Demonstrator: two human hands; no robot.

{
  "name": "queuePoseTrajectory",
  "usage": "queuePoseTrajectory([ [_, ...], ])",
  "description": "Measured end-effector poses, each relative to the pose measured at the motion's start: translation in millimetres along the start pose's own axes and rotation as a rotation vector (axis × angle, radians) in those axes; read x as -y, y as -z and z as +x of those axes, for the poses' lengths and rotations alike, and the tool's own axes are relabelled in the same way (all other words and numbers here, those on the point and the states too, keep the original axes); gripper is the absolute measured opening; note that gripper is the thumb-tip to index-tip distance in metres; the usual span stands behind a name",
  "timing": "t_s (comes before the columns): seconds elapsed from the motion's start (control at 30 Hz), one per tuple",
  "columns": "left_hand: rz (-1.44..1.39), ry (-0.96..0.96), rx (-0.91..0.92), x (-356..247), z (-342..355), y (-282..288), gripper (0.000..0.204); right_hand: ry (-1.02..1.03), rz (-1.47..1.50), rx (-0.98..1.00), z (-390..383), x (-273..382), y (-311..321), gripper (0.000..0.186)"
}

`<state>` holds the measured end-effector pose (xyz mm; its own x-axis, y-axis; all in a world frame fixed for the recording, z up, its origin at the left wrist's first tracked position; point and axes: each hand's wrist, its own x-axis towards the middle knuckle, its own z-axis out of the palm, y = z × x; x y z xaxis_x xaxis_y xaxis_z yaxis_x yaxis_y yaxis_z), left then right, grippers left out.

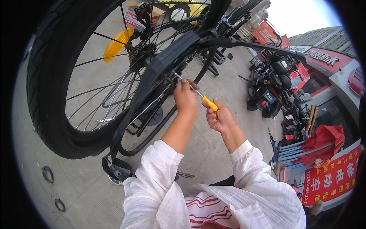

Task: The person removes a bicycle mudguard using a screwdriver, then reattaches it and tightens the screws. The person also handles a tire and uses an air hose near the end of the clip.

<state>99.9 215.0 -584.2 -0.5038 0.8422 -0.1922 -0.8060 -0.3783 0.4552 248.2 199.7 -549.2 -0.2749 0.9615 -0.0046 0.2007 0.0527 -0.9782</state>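
Observation:
My right hand grips the yellow handle of a screwdriver, with thumb on top and fingers curled beneath. My left hand has its fingers closed around the screwdriver's metal shaft, just behind the tip. The tip meets dark metal parts on the black bicycle frame, beside the spoked rear wheel; the exact fitting is too small to make out. The wheel carries an orange reflector, with the gears at its hub.
Parked scooters line a shopfront on the right, with folded red umbrellas and a red sign below them. Black cable coils lie on the paved ground at lower left. A yellow object stands behind the bicycle.

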Motion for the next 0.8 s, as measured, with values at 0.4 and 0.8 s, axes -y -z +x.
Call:
queuePoseTrajectory([
  [0.4,0.055,-0.009,0.006,2.5,2.2,0.7,0.031,0.015,-0.212,0.086,4.0,-13.5,0.6,0.044],
  [0.8,0.143,0.068,0.096,1.9,-8.4,0.7,0.039,0.611,-0.815,-0.069,-15.7,-9.9,-2.9,0.046],
])
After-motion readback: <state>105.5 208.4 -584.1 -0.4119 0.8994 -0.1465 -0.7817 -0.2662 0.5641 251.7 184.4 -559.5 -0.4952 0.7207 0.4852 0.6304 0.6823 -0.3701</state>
